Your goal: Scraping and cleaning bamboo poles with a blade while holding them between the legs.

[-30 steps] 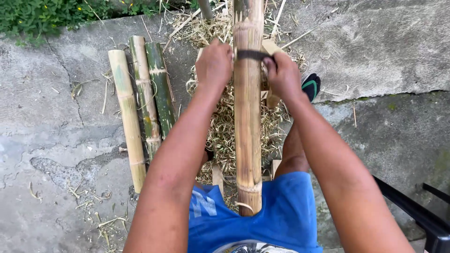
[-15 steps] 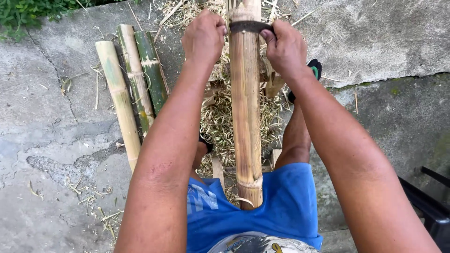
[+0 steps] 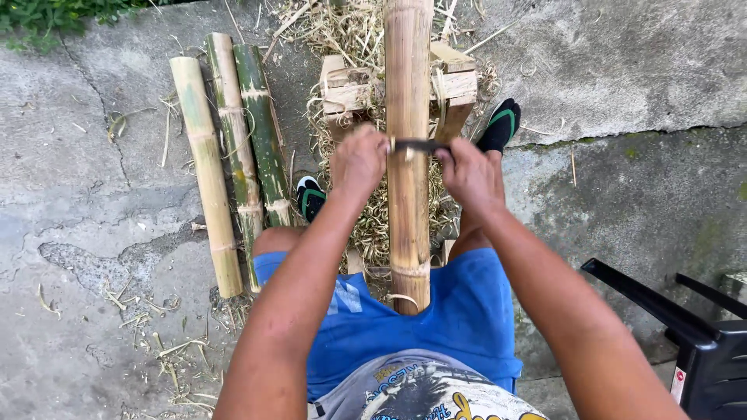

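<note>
Both hands grip a dark blade laid across a tan bamboo pole, the left hand closed on one end and the right hand on the other (probably a two-handled knife, though its handles are hidden). The pole runs from the lap onto a wooden block amid shavings. Three bamboo lengths lie on the concrete floor, left.

Both hands grip a dark blade laid across a tan bamboo pole, the left hand closed on one end and the right hand on the other. Beyond the hands the pole rests on a wooden block stand. Left of the left hand lie three bamboo lengths side by side on concrete.
</note>
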